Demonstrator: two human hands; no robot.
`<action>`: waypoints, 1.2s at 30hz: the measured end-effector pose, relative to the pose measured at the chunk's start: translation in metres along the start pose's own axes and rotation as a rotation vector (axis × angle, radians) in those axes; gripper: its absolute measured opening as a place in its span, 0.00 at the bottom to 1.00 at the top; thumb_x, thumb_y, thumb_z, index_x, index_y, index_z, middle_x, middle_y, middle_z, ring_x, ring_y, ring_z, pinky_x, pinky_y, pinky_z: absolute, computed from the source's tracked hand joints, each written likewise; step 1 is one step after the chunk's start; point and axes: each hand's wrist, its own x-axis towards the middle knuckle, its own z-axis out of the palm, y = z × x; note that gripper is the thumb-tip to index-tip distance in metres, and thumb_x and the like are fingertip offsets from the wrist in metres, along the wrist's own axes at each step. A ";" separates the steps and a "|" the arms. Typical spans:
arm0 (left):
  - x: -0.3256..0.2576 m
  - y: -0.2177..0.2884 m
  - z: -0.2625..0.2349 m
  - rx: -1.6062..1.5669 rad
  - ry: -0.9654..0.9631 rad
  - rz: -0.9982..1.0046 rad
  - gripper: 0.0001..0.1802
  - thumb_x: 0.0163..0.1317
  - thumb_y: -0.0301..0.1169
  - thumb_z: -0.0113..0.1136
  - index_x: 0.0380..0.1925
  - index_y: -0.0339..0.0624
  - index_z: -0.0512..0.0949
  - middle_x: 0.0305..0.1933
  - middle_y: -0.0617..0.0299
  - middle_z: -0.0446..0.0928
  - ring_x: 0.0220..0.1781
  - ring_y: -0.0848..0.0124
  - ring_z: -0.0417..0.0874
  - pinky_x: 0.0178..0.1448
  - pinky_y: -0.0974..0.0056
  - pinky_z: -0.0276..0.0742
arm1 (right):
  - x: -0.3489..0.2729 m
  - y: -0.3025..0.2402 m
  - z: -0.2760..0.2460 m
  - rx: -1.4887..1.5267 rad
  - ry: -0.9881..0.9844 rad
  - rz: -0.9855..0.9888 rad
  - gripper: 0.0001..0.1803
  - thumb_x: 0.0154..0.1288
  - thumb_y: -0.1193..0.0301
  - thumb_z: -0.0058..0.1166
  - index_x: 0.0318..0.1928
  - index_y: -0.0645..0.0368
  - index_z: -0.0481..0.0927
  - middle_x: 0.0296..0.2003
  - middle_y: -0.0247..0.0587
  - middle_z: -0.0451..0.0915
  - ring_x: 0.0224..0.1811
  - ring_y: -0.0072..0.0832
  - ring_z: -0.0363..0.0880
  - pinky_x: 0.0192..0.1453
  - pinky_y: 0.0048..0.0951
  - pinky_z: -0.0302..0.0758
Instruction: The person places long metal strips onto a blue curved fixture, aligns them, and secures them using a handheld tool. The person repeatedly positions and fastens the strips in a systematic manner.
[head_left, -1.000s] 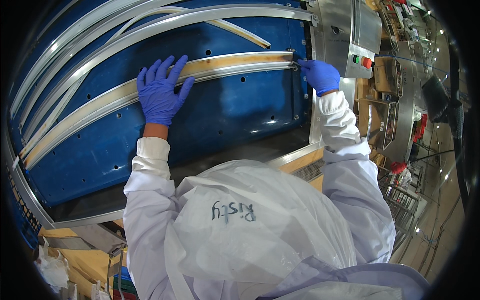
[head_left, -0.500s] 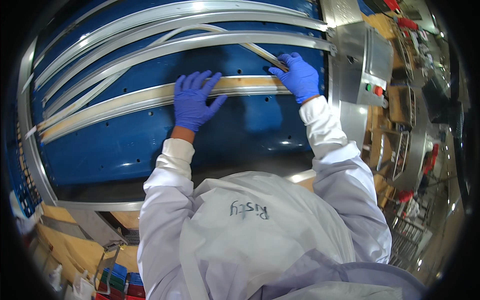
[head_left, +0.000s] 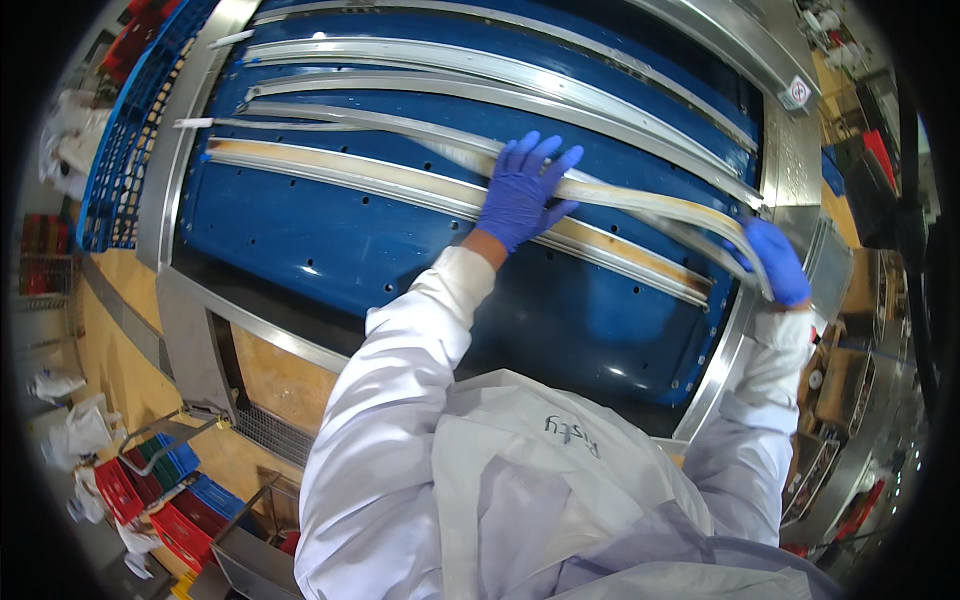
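Note:
My right hand, in a blue glove, is closed around the right end of a pale, flexible strip. That strip arches up and bows from my left hand toward the right edge of the blue surface. My left hand, gloved in blue too, rests with fingers spread across the strip and the nearest long metal rail. This rail has a yellow-brown stained channel along its length. Beyond it lie more metal rails, including a bright silver one.
A steel frame borders the blue surface, which is dotted with small holes. At the far left stands a blue plastic crate. Red bins sit at the lower left. A steel housing is beyond my right hand.
My right hand has pulled its strip end outward and nearer to me, lifting the strip into an arch. My left hand has moved right along the stained rail. The head view has turned.

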 end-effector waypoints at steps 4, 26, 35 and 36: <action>0.023 0.009 -0.005 -0.165 -0.156 -0.014 0.30 0.50 0.40 0.68 0.58 0.57 0.77 0.50 0.57 0.79 0.54 0.55 0.76 0.62 0.49 0.68 | -0.057 -0.033 -0.007 -0.020 0.064 -0.171 0.17 0.71 0.64 0.56 0.51 0.64 0.80 0.36 0.35 0.81 0.33 0.18 0.76 0.37 0.18 0.72; 0.138 -0.130 -0.186 0.773 0.066 -0.106 0.22 0.55 0.38 0.66 0.52 0.68 0.80 0.43 0.67 0.82 0.49 0.62 0.80 0.50 0.53 0.75 | 0.032 0.016 -0.099 -0.985 0.607 -0.368 0.19 0.72 0.61 0.52 0.52 0.64 0.80 0.47 0.51 0.83 0.50 0.44 0.81 0.56 0.35 0.74; 0.150 -0.115 -0.138 0.766 -0.228 -0.037 0.46 0.48 0.56 0.72 0.69 0.70 0.65 0.64 0.55 0.70 0.62 0.52 0.74 0.60 0.46 0.73 | 0.082 0.053 0.090 -0.701 0.528 -0.411 0.14 0.63 0.54 0.62 0.41 0.49 0.85 0.35 0.39 0.82 0.38 0.38 0.83 0.44 0.34 0.78; 0.127 -0.105 -0.120 0.603 -0.224 -0.008 0.45 0.48 0.54 0.72 0.69 0.69 0.66 0.65 0.54 0.69 0.63 0.51 0.73 0.62 0.46 0.72 | 0.074 0.060 0.115 -0.782 0.413 -0.464 0.15 0.61 0.51 0.64 0.39 0.47 0.86 0.33 0.37 0.82 0.34 0.34 0.83 0.41 0.33 0.79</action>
